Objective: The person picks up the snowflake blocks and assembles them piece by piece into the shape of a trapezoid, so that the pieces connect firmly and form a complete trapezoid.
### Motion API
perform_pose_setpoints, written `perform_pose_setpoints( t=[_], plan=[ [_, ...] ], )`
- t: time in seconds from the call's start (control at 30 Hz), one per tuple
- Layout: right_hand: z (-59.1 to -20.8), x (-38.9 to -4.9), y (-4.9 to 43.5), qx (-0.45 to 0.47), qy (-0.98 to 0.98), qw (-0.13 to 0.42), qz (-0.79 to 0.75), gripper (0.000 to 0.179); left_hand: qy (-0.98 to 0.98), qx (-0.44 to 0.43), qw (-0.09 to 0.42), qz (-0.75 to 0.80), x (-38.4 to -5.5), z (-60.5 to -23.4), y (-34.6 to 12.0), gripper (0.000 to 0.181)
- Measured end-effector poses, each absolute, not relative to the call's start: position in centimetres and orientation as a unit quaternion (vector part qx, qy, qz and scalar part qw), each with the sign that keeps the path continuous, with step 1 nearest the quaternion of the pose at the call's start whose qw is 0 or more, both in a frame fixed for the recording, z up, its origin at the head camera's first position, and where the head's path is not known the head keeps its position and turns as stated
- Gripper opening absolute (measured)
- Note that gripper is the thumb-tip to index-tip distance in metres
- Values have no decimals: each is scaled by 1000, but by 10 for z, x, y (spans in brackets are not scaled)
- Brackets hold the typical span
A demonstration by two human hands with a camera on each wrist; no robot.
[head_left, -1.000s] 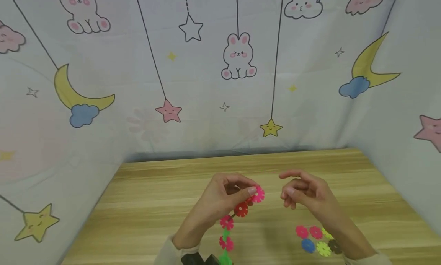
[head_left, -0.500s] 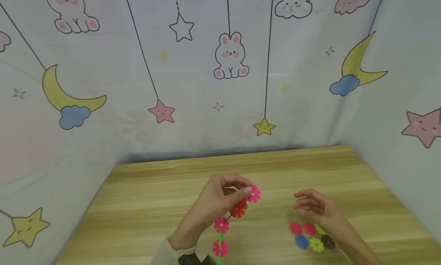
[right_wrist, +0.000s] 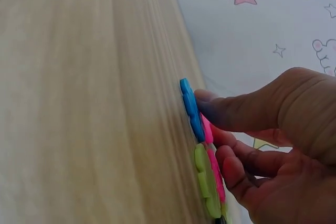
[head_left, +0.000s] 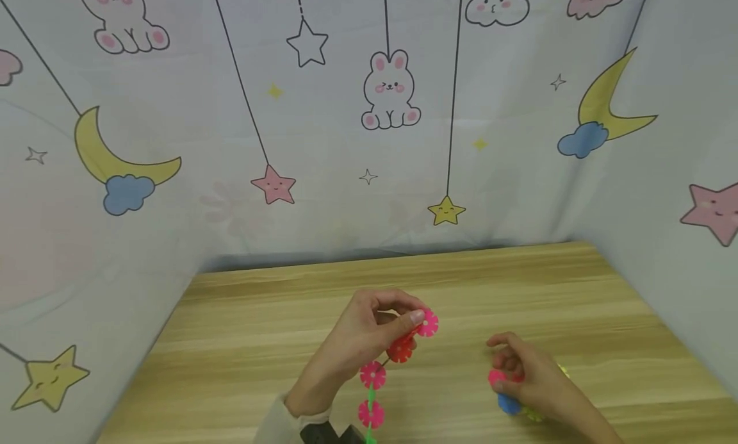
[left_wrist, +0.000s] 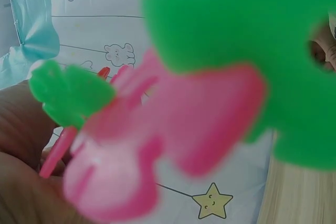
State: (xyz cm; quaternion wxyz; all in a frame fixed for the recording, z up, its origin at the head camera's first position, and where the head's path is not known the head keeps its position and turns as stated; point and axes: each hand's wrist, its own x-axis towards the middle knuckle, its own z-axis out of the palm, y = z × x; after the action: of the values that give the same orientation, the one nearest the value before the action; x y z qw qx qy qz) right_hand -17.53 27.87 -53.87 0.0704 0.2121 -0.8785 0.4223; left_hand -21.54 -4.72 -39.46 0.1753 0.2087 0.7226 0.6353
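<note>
Head view | left hand [head_left: 371,335] pinched the pink end [head_left: 429,324] of a disc chain [head_left: 373,375] | loose pink disc [head_left: 495,377], round, no long axis, lay at six o'clock from the index fingertip of the nearer, right hand [head_left: 535,378] | right fingers were curled, grip impossible to tell

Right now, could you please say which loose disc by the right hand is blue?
The blue disc lies by the right hand, just below a pink disc in the head view; no other disc there shows blue.
</note>
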Motion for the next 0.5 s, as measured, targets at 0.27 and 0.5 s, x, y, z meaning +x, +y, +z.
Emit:
perform_pose_setpoints(
  t=[0.27,0.5],
  plan=[
    [-535,-176,274,227,-854,59,464,62,723,204,174,637,-216,-394,-46,18],
    [-515,-174,260,174,-807,35,564,44,718,205,176,641,-216,-394,-46,19]
  ],
)
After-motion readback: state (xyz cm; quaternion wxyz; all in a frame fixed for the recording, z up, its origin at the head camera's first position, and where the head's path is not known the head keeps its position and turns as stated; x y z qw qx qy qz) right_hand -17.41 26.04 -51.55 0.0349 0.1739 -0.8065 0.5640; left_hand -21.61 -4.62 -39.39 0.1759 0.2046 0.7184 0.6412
